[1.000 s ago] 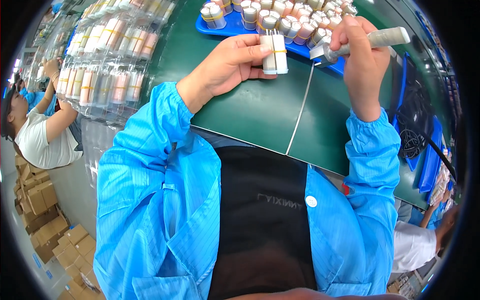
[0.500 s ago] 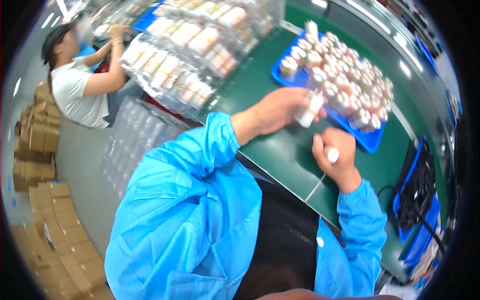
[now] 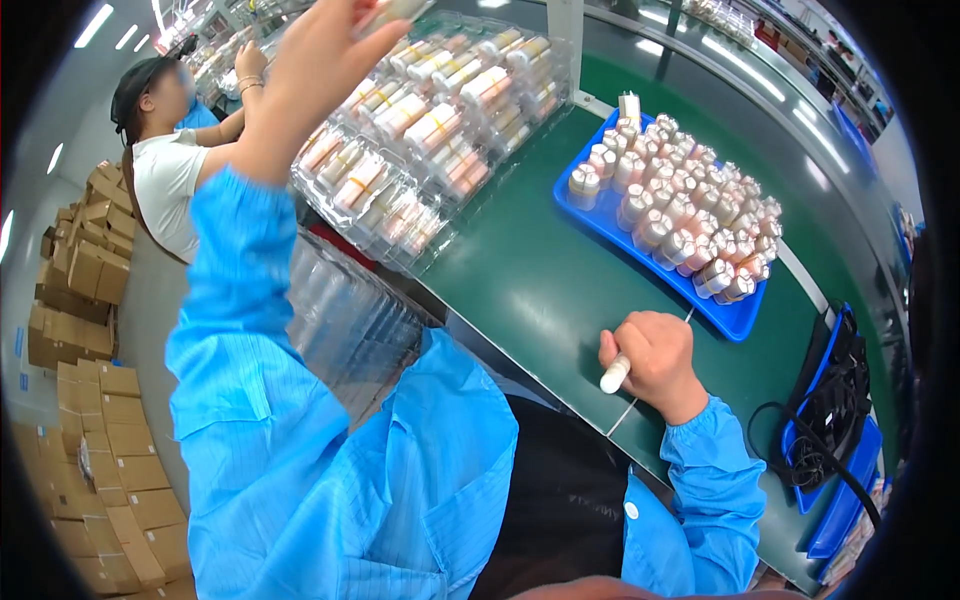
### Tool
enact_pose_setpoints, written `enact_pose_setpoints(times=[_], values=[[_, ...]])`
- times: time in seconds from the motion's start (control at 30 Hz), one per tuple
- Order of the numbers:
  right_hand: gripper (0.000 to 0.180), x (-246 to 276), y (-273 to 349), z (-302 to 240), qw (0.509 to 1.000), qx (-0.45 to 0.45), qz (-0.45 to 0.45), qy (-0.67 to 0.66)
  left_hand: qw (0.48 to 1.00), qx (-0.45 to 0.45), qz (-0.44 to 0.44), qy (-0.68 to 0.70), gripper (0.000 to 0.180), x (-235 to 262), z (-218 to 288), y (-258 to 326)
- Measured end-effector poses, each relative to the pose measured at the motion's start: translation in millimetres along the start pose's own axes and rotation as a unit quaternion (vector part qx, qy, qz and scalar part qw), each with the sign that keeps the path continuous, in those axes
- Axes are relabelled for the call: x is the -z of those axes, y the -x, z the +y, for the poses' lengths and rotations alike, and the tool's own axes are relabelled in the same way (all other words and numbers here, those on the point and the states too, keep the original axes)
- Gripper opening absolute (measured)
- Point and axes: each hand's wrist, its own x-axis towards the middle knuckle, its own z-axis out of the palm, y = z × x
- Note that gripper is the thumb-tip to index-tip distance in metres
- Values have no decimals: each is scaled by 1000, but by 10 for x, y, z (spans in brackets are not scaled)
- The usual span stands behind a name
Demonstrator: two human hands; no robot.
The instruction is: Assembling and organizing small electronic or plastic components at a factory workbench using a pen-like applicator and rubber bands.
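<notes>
My left hand [image 3: 325, 80] is raised at the upper left, over stacked clear plastic trays [image 3: 318, 205]. Its fingers pinch a small pale cylinder [image 3: 398, 12], partly cut off by the frame's top edge and blurred. My right hand [image 3: 652, 362] rests low over the green tabletop [image 3: 520, 290], fist wrapped round a white rod with a rounded end [image 3: 616, 374]. Beyond that hand, a blue tray [image 3: 620, 238] carries many short white-and-pink cylinders [image 3: 690, 200] standing upright. Similar cylinders, some with yellow bands, lie in the clear trays.
A blue bin [image 3: 855, 460] with black cables [image 3: 835, 410] sits at the right. Empty-looking clear trays [image 3: 350, 310] are stacked beside the table. Cardboard boxes [image 3: 100, 440] line the left floor. Another person [image 3: 165, 150] in a white shirt works at the upper left.
My left hand has swung up and left, from beside the blue tray to above the clear trays, with a pale cylinder in it. My right hand has dropped slightly nearer, still around the white rod.
</notes>
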Motion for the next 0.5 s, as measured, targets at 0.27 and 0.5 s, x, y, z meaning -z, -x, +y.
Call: enact_pose_setpoints(times=[0.27, 0.5], values=[[33, 11, -58, -18, 1000, 24, -6, -11, 996, 3, -77, -34, 38, -2039, -1591, -988], [33, 35, -20, 12, 1000, -15, -7, 0, 963, -122, -232, 63, 38, -2399, -1402, -1133]])
